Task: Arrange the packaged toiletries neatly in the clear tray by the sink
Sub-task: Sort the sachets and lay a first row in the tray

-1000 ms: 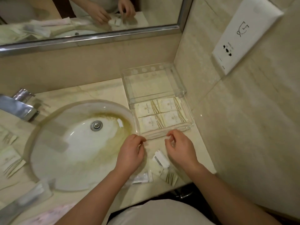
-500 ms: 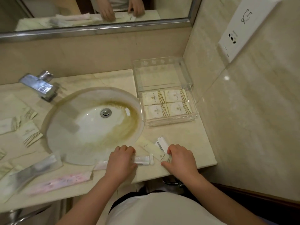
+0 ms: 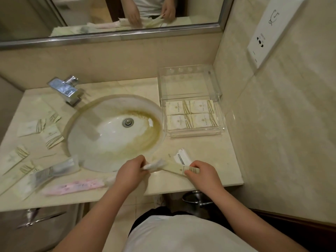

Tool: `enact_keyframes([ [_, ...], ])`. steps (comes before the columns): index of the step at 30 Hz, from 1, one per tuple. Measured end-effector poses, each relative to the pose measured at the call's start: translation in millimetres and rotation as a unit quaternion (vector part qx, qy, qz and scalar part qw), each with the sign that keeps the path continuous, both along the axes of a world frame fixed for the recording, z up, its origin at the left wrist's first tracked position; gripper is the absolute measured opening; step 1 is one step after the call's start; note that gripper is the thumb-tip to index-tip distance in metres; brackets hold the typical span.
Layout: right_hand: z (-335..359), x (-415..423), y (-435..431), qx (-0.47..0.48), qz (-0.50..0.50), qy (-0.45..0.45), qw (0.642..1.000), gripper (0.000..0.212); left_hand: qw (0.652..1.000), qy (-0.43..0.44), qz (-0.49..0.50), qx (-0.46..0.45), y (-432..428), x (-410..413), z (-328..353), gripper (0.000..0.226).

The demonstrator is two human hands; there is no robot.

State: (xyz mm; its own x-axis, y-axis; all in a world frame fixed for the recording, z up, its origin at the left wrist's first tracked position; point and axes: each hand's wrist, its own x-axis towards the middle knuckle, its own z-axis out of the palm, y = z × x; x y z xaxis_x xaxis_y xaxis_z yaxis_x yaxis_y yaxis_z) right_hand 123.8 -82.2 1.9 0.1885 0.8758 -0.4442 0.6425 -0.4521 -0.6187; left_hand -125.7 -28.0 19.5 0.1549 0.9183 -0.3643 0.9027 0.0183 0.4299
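Beige marble counter [image 3: 209, 148] fills the view, with its stained sink [image 3: 116, 135] at centre. At the basin's three o'clock stands the clear tray [image 3: 192, 134], four cream sachets [image 3: 190, 114] lying flat, two by two, in its near compartment. Both forearms reach in from six o'clock. At the basin's five o'clock the left hand [image 3: 131, 172] curls round a whitish packet [image 3: 153, 164], too blurred to identify. Beside it the right hand [image 3: 201, 172] pinches one end of a long cream packet [image 3: 175, 169]. Loose packets [image 3: 51, 136] at nine o'clock are blurred.
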Motion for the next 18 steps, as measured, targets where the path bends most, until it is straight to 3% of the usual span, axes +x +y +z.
enact_keyframes([
  [3, 13, 9, 2, 0.019, -0.115, 0.097, 0.988, 0.016, 0.997, -0.062, 0.033, -0.011, 4, -8, 12, 0.016],
  [6, 26, 17, 8, 0.013, -0.219, 0.22, 0.95, 0.017, 0.987, -0.143, 0.059, -0.046, 16, -12, 24, 0.004],
  [10, 34, 22, 25, -0.01, -0.294, 0.313, 0.903, 0.013, 0.951, -0.26, 0.106, -0.13, 34, -14, 42, 0.017],
  [14, 40, 17, 43, -0.001, -0.356, 0.413, 0.838, 0.009, 0.937, -0.293, 0.119, -0.147, 60, -9, 49, 0.016],
  [18, 49, 13, 56, 0.014, -0.38, 0.44, 0.814, 0.007, 0.945, -0.286, 0.097, -0.128, 87, 6, 52, 0.015],
])
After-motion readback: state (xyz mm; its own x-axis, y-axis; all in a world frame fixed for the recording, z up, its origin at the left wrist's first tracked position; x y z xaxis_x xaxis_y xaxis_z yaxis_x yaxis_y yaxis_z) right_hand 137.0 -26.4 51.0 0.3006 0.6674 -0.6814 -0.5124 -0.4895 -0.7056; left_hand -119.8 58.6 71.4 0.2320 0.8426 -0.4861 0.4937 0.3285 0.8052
